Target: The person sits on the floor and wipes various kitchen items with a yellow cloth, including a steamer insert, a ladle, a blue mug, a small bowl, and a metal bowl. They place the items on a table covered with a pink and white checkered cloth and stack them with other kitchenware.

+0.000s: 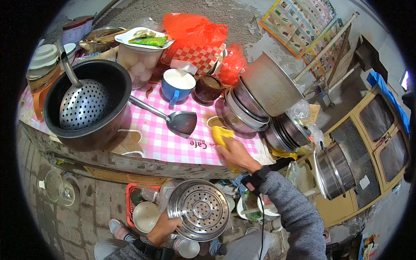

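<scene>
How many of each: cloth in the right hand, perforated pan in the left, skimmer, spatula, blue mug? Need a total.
Yellow cloth in right hand: 1
Perforated metal pan in left hand: 1
Skimmer: 1
Spatula: 1
Blue mug: 1
Total: 5

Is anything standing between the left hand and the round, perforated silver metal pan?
Nothing visible: the left hand grips the pan by its lower-left rim. The right hand holds a crumpled yellow cloth away from it.
</scene>
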`<state>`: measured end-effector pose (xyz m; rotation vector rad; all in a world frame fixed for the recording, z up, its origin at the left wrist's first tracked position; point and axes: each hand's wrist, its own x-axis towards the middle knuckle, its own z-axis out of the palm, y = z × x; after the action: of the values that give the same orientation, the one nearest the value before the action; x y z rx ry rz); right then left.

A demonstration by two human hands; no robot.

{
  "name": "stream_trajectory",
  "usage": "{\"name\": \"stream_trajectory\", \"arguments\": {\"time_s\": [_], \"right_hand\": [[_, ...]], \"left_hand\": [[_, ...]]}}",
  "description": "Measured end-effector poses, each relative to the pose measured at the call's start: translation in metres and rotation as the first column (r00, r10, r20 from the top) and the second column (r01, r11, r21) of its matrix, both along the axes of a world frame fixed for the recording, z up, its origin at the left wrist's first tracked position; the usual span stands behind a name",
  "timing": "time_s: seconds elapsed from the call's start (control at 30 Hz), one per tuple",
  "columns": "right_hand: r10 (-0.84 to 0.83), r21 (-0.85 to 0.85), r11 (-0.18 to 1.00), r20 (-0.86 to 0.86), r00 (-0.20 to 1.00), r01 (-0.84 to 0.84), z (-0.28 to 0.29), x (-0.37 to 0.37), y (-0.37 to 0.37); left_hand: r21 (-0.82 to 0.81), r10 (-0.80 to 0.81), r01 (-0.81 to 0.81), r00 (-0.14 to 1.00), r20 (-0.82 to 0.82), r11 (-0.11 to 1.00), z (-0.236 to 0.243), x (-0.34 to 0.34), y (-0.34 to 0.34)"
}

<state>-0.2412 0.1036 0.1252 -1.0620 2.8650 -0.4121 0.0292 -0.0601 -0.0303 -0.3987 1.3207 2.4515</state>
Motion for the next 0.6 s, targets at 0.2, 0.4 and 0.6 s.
{"name": "stream_trajectory", "arguments": {"time_s": [0.2, 0.4, 0.6], "right_hand": [[0.194, 0.026, 0.981, -0.125, 0.973, -0.192, -0.003, 0.009, -0.038], [-0.131, 0.204, 0.962, -0.233, 0.964, 0.180, 0.007, -0.008, 0.066], [-0.214, 0.497, 0.811, -0.238, 0.947, 0.308, 0.014, -0.011, 0.101]], "left_hand": [[-0.025, 0.020, -0.020, 0.999, 0.033, 0.999, -0.003, 0.009, 0.002], [-0.007, -0.007, 0.007, 1.000, -0.023, 1.000, -0.010, 0.007, 0.008], [-0.060, -0.004, -0.001, 0.997, -0.078, 0.998, -0.017, 0.004, 0.010]]}}
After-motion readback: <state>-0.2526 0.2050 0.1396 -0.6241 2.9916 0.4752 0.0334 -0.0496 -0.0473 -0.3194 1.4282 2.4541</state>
